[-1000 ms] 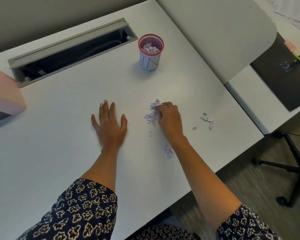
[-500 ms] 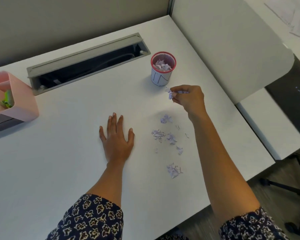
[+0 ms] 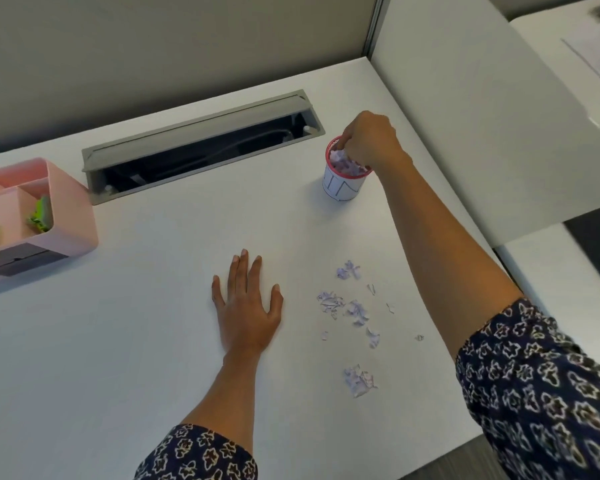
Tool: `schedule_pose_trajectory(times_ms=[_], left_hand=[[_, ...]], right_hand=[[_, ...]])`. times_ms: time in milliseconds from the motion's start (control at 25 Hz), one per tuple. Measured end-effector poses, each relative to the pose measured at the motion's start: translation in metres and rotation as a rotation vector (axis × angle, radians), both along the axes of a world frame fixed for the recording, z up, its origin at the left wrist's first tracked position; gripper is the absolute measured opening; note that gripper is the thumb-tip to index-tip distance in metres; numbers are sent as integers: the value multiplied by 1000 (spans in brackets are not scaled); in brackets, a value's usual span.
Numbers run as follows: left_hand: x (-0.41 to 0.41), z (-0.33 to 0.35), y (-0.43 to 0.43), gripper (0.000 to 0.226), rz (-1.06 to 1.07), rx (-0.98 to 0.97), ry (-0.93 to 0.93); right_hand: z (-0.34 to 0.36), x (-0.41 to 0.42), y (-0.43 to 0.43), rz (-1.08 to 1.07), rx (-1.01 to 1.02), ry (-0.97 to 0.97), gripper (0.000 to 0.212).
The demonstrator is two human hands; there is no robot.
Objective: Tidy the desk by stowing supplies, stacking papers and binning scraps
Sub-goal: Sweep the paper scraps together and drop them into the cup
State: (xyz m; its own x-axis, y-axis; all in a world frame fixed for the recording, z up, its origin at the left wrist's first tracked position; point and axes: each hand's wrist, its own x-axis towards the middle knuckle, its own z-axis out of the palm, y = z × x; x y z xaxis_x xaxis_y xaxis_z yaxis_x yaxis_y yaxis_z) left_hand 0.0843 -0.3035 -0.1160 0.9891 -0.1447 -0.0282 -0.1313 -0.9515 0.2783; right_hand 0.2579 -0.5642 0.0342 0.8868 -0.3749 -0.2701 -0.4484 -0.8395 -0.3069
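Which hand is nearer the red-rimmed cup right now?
The right hand: its fingers are at the mouth of the cup. The left hand lies flat on the desk, well short of it.

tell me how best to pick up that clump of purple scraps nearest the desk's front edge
Come straight down on the nearest scrap clump with the right hand, now at the bin cup. The clump lies flat and loose on the desk, so a fingertip pinch gathering inward from its edges likely works best; a sideways sweep would probably scatter it.
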Motion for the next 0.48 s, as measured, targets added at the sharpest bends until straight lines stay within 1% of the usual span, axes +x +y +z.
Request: schedule_pose_trajectory(times_ms=[80, 200, 320, 400, 480], left_hand=[[1, -1, 0, 60, 2, 3, 4], [1, -2, 0, 60, 2, 11, 4], [1, -3, 1, 60, 3, 14, 1], [1, -3, 1, 60, 2, 6, 0], [1, -3, 1, 60, 1, -4, -5]], right_hand=[[1, 7, 1, 86, -41, 68, 42], [7, 10, -1, 65, 17, 13, 33], [10, 1, -5, -49, 112, -152, 27], [10, -13, -8, -173, 202, -300, 27], [5, -33, -17, -282, 315, -404, 30]])
